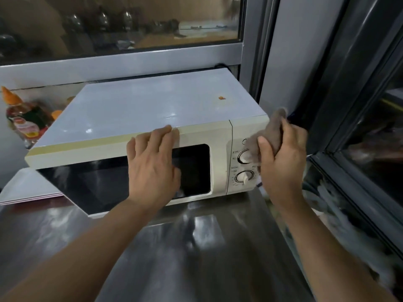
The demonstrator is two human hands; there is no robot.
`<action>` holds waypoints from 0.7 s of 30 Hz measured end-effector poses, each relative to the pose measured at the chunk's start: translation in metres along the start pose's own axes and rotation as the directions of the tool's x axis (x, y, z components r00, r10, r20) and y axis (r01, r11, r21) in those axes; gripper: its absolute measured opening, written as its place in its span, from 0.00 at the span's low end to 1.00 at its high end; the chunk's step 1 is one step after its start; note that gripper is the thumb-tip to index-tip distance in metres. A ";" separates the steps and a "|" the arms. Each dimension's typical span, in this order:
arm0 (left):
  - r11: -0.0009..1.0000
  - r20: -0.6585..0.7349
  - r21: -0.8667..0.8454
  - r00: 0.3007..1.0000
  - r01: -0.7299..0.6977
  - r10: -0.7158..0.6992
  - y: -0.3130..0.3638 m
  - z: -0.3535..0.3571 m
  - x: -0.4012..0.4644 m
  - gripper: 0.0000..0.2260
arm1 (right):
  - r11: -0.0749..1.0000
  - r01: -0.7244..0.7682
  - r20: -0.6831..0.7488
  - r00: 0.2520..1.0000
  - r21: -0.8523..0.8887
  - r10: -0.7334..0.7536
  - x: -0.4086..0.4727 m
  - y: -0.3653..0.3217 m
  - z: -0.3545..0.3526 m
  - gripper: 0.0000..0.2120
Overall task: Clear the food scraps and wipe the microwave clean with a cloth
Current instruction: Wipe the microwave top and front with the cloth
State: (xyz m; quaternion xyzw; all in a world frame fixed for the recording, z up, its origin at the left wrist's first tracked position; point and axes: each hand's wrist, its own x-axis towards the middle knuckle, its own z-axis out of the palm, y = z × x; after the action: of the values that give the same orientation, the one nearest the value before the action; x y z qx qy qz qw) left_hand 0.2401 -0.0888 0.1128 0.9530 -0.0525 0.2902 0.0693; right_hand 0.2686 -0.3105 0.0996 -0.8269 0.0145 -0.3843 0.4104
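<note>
A cream microwave (141,110) stands on a steel counter, its dark glass door (91,184) closed. My left hand (152,162) lies flat against the door's upper right, fingers straight and reaching the top front edge. My right hand (281,162) grips a bunched grey-brown cloth (270,131) and holds it against the control panel, over the upper dial (244,156). The lower dial (245,176) shows below the cloth. A small orange speck (222,98) sits on the microwave's top at the right rear.
The steel counter (196,247) stretches in front of me. A sauce bottle (24,123) stands to the microwave's left, with flat white boards (28,190) below it. A dark window frame (340,127) and a blurred grey cloth pile (349,225) are at the right.
</note>
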 end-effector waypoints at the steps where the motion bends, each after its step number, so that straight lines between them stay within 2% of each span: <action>1: 1.000 -0.005 0.005 1.000 -0.014 0.014 -0.002 0.001 0.000 0.32 | 0.999 0.013 -0.048 0.999 0.037 -0.012 -0.004 -0.010 0.002 0.18; 4: 0.998 -0.031 0.012 0.998 -0.061 0.061 -0.007 0.004 0.000 0.32 | 0.996 0.054 -0.071 0.996 0.065 -0.049 -0.016 -0.036 0.023 0.10; 6: 0.997 -0.050 0.010 0.995 -0.080 0.081 -0.010 0.005 0.000 0.33 | 1.000 0.024 -0.034 0.999 -0.020 -0.024 -0.025 -0.046 0.043 0.12; 10: 0.994 -0.071 0.007 0.992 -0.105 0.105 -0.013 0.009 0.000 0.33 | 0.991 0.016 -0.087 0.996 -0.136 -0.028 -0.044 -0.043 0.065 0.14; 14: 0.992 -0.089 0.021 0.988 -0.124 0.125 -0.017 0.012 0.000 0.33 | 0.996 0.066 0.037 0.997 -0.067 -0.064 -0.080 -0.025 0.070 0.13; 21: 0.992 -0.053 0.024 0.990 -0.127 0.128 -0.015 0.008 0.000 0.32 | 0.996 0.076 -0.011 0.997 -0.053 -0.077 -0.066 -0.038 0.069 0.14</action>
State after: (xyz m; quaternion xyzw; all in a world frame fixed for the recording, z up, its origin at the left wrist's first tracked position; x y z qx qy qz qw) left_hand 0.2461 -0.0752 0.1049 0.9401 -0.1083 0.3205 0.0425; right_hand 0.2557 -0.2168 0.0597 -0.8347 -0.0044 -0.4046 0.3735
